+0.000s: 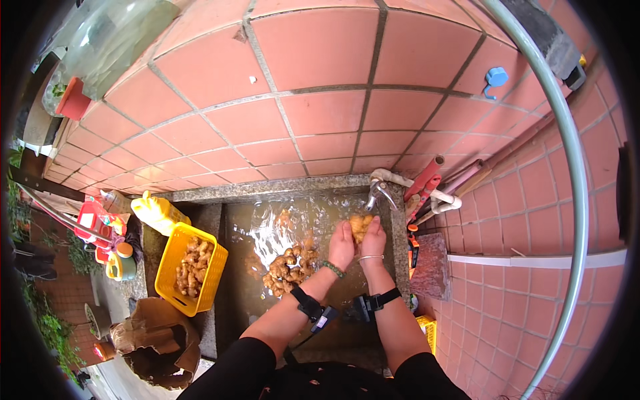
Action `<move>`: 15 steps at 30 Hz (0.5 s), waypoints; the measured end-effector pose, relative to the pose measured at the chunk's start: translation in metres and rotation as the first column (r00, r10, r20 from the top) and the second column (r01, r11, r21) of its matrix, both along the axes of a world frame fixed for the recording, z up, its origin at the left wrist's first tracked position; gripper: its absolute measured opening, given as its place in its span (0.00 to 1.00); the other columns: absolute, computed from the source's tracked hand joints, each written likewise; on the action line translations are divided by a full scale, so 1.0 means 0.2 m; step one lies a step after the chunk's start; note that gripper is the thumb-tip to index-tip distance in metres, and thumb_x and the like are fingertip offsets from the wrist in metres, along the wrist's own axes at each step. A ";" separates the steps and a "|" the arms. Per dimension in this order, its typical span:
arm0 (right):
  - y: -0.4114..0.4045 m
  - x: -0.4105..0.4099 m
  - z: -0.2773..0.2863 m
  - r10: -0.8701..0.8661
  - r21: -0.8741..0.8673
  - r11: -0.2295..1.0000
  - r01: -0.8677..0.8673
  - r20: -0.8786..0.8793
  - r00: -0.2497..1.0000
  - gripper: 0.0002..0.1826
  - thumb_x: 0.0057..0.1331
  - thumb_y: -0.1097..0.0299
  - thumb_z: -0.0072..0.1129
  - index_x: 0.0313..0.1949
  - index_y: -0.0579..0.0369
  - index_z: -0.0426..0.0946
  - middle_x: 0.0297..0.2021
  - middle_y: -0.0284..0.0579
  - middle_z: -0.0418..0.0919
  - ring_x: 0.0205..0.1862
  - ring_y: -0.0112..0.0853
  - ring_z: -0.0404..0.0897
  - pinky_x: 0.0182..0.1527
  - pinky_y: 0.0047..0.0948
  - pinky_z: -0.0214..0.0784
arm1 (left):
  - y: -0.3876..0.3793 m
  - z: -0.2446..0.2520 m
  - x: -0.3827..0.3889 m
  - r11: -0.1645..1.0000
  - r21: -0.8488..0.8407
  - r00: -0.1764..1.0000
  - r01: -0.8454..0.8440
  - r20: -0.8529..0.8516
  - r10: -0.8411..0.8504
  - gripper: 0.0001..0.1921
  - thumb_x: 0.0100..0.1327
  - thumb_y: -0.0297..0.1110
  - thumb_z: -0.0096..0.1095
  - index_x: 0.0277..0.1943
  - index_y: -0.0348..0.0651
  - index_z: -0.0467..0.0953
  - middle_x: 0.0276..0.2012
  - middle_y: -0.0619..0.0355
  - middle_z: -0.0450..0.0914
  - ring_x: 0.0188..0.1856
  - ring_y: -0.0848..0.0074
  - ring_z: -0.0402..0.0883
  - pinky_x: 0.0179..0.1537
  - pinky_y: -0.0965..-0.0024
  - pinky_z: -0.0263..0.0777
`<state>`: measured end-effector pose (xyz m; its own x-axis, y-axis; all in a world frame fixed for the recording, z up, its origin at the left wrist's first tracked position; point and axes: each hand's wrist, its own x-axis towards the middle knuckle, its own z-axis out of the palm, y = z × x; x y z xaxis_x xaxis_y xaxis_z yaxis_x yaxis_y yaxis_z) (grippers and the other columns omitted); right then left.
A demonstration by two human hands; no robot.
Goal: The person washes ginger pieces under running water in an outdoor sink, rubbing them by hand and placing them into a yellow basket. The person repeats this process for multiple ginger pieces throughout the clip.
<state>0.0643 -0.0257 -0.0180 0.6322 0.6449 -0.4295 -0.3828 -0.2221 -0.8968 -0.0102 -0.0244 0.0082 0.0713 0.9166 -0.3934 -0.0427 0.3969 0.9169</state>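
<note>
Between my left hand (343, 245) and my right hand (373, 241) is a piece of ginger root (360, 227), gripped from both sides. It is near the mouth of a metal tap (378, 192), above the water in a stone sink (400, 280). To the left of my hands, a heap of brown ginger (290, 267) sticks up out of the cloudy water. More ginger (194, 267) lies in a yellow plastic basket (215, 280) at the sink's left side. The underside of the held piece is hidden by my fingers.
A yellow plastic jug (159, 212) stands behind the basket. Below it sits a torn cardboard box (155, 340). Pink-tiled wall (320, 50) rises behind the sink. White pipe (400, 177) and red pipes (425, 177) crowd the right back corner. A grey hose (575, 150) curves down the right.
</note>
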 end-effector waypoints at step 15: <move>-0.05 0.09 0.16 0.646 -0.115 0.677 -0.727 0.565 0.513 0.21 0.63 0.55 0.51 0.48 0.56 0.64 0.35 0.56 0.77 0.38 0.48 0.77 0.41 0.38 0.68 | 0.11 0.04 -0.11 0.976 0.185 0.890 0.114 -0.456 -0.018 0.22 0.67 0.49 0.43 0.37 0.34 0.72 0.24 0.51 0.75 0.28 0.70 0.75 0.32 0.66 0.69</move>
